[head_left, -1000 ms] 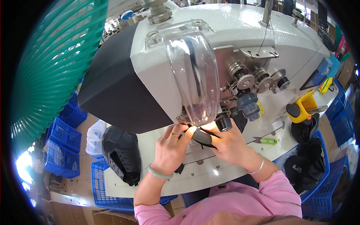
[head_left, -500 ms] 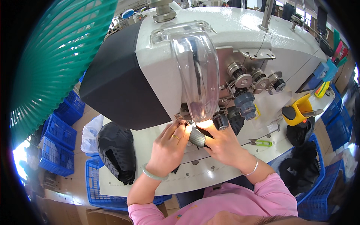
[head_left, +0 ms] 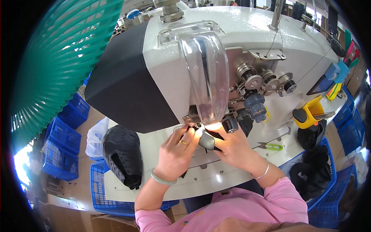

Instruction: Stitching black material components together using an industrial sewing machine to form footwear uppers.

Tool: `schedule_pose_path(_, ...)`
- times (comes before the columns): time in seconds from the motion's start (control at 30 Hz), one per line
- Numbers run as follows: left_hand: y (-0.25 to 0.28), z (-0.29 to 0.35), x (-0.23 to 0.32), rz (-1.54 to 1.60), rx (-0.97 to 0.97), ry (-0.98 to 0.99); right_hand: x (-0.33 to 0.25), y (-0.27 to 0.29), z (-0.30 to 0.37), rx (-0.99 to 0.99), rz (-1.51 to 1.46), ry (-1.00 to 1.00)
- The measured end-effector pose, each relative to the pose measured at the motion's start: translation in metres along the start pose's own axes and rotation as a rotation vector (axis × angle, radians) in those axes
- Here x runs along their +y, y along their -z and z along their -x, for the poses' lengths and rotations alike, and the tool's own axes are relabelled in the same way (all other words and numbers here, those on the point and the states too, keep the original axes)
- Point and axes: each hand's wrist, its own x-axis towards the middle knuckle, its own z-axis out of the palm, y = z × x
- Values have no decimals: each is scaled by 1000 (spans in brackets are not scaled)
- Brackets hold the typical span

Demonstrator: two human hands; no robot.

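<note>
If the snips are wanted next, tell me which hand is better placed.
Probably the right hand: the snips lie close by, to its right, while the left hand is farther away, with the right in between.

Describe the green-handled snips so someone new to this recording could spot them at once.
Start at the big white sewing machine and drop to the pale worktable below. Just right of the right hand lie small snips, blades pointing left. Their bright green handle sets them apart from the yellow holder nearby.
</note>
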Motion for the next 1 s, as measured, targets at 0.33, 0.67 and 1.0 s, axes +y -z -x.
schedule_pose_path(0.33,2,-9,14,-17,95,99,-4,-6,2,52,-12,-27)
schedule_pose_path(0.67,-9,-12,1,171,184,289,-1,-7,-11,88,-429,-145)
schedule_pose_path(1.0,4,-7,-11,23,21,-119,1,6,-5,26,-204,25)
